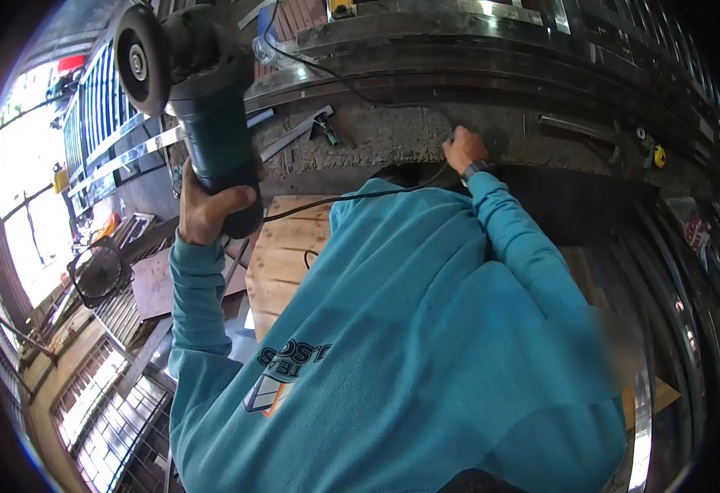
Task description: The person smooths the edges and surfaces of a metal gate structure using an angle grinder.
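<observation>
My left hand (pixel 210 210) is raised and grips the dark body of an angle grinder (pixel 212 123), whose disc (pixel 138 62) faces up and to the left. Its black cable (pixel 351 195) trails right across my teal sweatshirt (pixel 425 345). My right hand (pixel 463 149), with a watch (pixel 476 169) on the wrist, reaches forward and rests on a rough grey slab (pixel 393 135). Its fingers are curled away from view. The cable passes just below that wrist.
Curved steel rails (pixel 475 49) run along the slab's far side and down the right. A plywood board (pixel 282 246) lies below my arms. A flat metal bar (pixel 294 135), a yellow tape measure (pixel 660 156), a fan (pixel 97 271) and window grilles (pixel 105 411) are around.
</observation>
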Motion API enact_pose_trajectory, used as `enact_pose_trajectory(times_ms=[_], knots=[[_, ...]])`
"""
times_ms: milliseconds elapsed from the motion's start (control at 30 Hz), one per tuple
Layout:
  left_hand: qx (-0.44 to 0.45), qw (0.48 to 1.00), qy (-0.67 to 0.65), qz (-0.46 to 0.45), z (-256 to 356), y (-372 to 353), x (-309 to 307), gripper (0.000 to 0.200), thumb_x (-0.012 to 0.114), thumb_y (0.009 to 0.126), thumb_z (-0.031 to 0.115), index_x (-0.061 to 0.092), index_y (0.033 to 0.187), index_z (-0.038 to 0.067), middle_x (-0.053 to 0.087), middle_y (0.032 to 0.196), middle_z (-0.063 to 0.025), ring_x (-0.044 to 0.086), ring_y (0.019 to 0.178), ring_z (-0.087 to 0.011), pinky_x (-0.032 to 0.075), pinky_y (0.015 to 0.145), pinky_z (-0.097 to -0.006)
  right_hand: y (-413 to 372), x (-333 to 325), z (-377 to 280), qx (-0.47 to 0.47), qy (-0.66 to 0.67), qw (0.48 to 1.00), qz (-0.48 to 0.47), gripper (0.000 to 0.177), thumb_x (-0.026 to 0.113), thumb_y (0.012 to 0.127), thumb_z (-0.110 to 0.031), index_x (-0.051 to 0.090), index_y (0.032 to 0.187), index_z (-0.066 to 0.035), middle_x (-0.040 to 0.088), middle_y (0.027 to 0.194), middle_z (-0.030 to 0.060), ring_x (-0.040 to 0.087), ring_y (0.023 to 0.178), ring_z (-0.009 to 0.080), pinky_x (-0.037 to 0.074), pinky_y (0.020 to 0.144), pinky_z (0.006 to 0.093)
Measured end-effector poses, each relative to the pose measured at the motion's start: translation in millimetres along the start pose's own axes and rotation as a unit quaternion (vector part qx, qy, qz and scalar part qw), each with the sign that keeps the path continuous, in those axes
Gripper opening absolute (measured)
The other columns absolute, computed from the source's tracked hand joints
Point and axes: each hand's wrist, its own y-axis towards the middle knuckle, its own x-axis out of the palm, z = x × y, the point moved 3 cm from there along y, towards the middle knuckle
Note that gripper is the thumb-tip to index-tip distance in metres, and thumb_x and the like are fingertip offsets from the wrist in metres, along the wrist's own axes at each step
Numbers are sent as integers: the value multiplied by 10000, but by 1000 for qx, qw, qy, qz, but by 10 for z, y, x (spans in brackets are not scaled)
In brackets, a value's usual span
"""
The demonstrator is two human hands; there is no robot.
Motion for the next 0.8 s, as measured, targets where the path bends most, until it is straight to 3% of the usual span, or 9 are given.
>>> enact_pose_trajectory(times_ms=[100,267,400,533,600,667,700,767,800], knots=[[1,999,18,29,23,-72,-77,517,745,601,123,626,1079,-33,671,899,-93,665,822,-197,537,796,-331,-33,323,-624,-77,26,995,-60,290,652,838,-269,674,1051,-72,699,1046,229,668,995,429,540,859,540],[-25,993,113,31,-86,-1,-347,538,725,613,70,609,1127,-40,683,928,-103,668,814,-196,544,782,-337,-354,548,-1030,-242,135,943,-186,611,691,839,-331,556,1381,-84,634,1244,267,607,1167,403,491,1009,455],[-23,985,168,-28,-198,264,-235,537,729,613,62,595,1126,-23,675,912,-89,648,785,-167,543,762,-322,-608,358,-569,-284,166,942,-70,678,702,842,-387,518,1418,-81,618,1285,257,598,1188,397,483,1023,442],[-57,950,273,-141,-555,723,68,634,750,587,89,568,1183,-26,660,915,-79,632,784,-185,535,777,-319,-1202,-255,261,-85,273,947,-145,719,701,858,-442,497,1440,-74,532,1419,235,506,1313,391,411,1093,407],[21,956,237,-172,-874,940,305,713,756,584,106,548,1255,-22,657,932,-93,628,818,-211,533,808,-335,-1592,-4,861,-110,284,949,-84,622,653,926,-407,502,1444,-98,444,1501,226,406,1402,382,340,1153,411],[38,935,265,-232,-1171,1201,538,796,775,587,155,522,1322,-18,674,990,-154,657,902,-260,534,855,-365,-2057,778,1760,-255,116,958,-52,583,594,985,-358,451,1482,-88,369,1553,220,333,1447,386,286,1189,439],[41,933,265,-239,-1285,1302,657,796,775,587,155,522,1322,-18,674,990,-154,657,902,-260,534,855,-365,-2215,771,1673,-249,117,960,-49,583,594,985,-358,451,1482,-88,369,1553,220,333,1447,386,286,1189,439],[50,895,348,-276,-1501,1482,944,849,797,589,212,508,1352,-23,680,1059,-223,675,993,-317,530,900,-407,-2388,749,1611,86,427,897,-75,620,549,1013,-374,377,1523,-66,288,1603,198,245,1486,394,235,1210,445],[54,891,347,-288,-1608,1559,1089,849,797,589,212,508,1352,-23,680,1059,-223,675,993,-317,530,900,-407,-2448,780,1652,96,431,895,-67,620,549,1013,-374,377,1523,-66,288,1603,198,245,1486,394,235,1210,445]])
